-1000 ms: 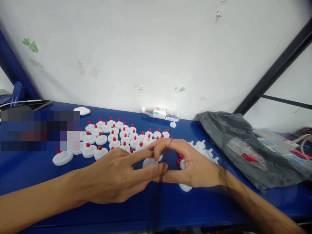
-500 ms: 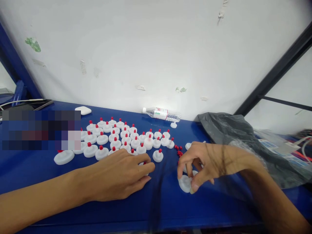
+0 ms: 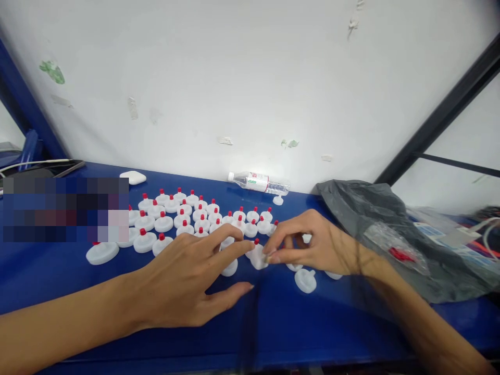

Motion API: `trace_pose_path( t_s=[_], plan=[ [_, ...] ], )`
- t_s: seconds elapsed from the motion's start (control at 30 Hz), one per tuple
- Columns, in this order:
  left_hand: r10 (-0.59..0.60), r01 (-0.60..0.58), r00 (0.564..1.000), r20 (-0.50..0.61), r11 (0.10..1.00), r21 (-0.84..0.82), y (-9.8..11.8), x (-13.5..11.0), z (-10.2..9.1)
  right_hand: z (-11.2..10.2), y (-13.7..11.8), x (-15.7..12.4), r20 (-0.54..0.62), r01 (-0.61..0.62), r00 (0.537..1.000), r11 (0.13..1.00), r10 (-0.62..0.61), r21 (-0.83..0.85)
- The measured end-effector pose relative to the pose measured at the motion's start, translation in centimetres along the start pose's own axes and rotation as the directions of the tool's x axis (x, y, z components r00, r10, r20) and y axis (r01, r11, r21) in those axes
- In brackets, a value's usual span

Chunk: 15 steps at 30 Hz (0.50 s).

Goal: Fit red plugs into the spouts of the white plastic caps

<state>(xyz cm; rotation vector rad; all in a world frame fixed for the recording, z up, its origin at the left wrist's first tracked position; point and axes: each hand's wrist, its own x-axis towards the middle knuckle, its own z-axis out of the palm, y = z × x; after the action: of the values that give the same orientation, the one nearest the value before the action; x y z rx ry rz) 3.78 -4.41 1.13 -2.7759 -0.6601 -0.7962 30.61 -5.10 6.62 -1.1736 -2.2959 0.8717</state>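
My right hand (image 3: 312, 245) pinches a translucent white round lid (image 3: 258, 258) at its edge between thumb and fingers. Facing it, my left hand (image 3: 195, 276) has its thumb spread away from its fingers and holds nothing. Those fingers hover by a white lid (image 3: 229, 267) lying partly beneath them. Left of and behind my left hand stand several white round lids with small red tips, such as a red-tipped lid (image 3: 145, 241). Under and beside my right hand lie loose lids without red tips, one a tilted lid (image 3: 305, 280) with a bare spout.
A clear plastic bottle (image 3: 260, 183) lies along the wall. On the right, a grey plastic bag (image 3: 351, 200) bears a clear bag with red pieces (image 3: 402, 254). A white rounded case (image 3: 133, 177) and a dark device (image 3: 70, 167) rest on the blue table (image 3: 297, 333) at left.
My right hand has moved left and away from me, carrying a lid from the loose ones toward my left hand. My left hand has opened, its thumb now spread away from the fingers.
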Motion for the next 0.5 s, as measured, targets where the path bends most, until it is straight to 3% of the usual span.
trace_pose_path(
  t_s=[0.1,0.3,0.4,0.5],
  plan=[
    [0.046,-0.044,0.995,-0.083,0.999,0.023,0.0,-0.1,0.0,1.5,-0.1,0.3,-0.042,0.097,0.995,0.992,-0.094,0.078],
    [0.061,-0.066,0.996,-0.060,0.993,-0.093,-0.3,-0.2,0.6,1.9,0.3,0.3,-0.021,0.195,0.981,0.980,-0.194,0.044],
    [0.102,-0.109,0.992,-0.077,0.990,-0.093,-0.2,-0.1,0.4,0.4,0.4,0.0,-0.060,0.104,0.992,0.984,-0.113,-0.143],
    [0.172,-0.173,0.985,-0.020,0.980,-0.094,0.0,-0.1,0.5,-1.2,0.8,-0.3,0.016,-0.016,1.000,0.913,0.025,-0.407]
  ],
)
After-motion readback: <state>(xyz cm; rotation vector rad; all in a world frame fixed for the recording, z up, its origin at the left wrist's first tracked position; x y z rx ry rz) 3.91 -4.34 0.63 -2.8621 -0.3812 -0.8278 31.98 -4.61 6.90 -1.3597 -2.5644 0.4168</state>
